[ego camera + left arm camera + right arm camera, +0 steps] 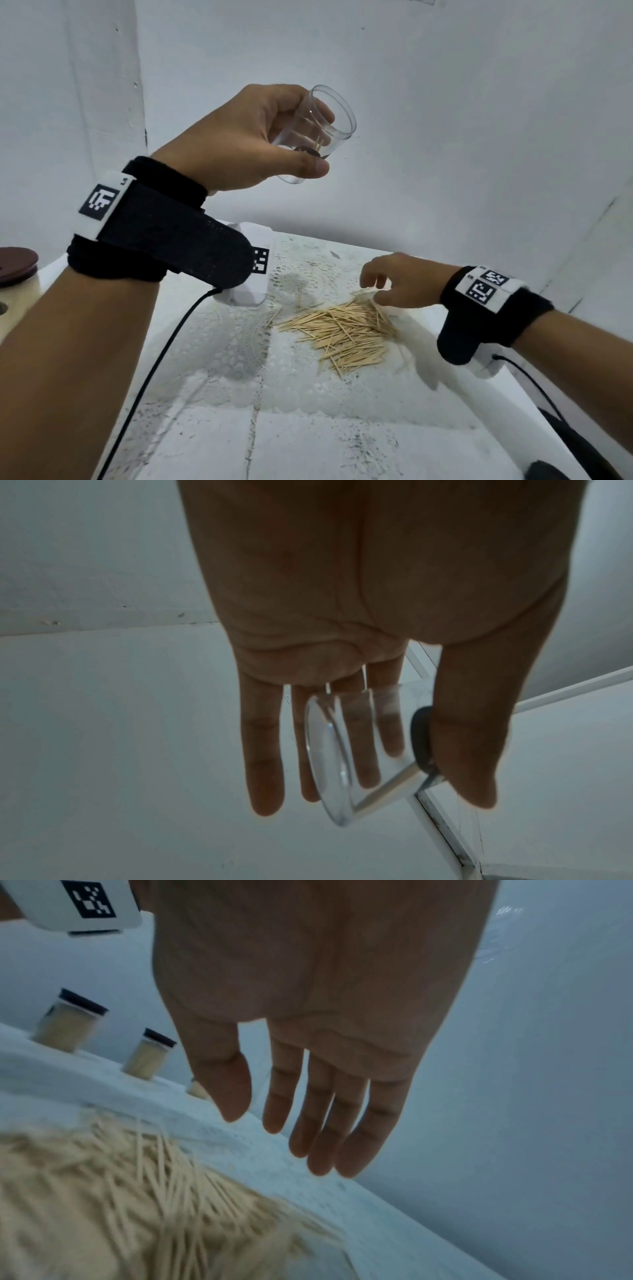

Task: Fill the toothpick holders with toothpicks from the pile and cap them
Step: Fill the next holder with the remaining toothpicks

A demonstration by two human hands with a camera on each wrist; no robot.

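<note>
Head view: our left hand (250,137) grips the clear toothpick holder (317,132) aloft, mouth tilted up-right; our right hand (399,282), fingers relaxed, hovers at the toothpick pile (346,329) on the surface (342,428), far nearer it.

Left wrist: thumb pins the holder.

Right wrist: fingers spread, empty.

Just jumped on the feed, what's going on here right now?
The person's left hand holds a clear toothpick holder up in the air, tilted, uncapped and nearly empty. The right hand is open and empty, reaching down over the toothpick pile on the white table. The right wrist view shows capped holders already full, standing at the table's far edge.
</note>
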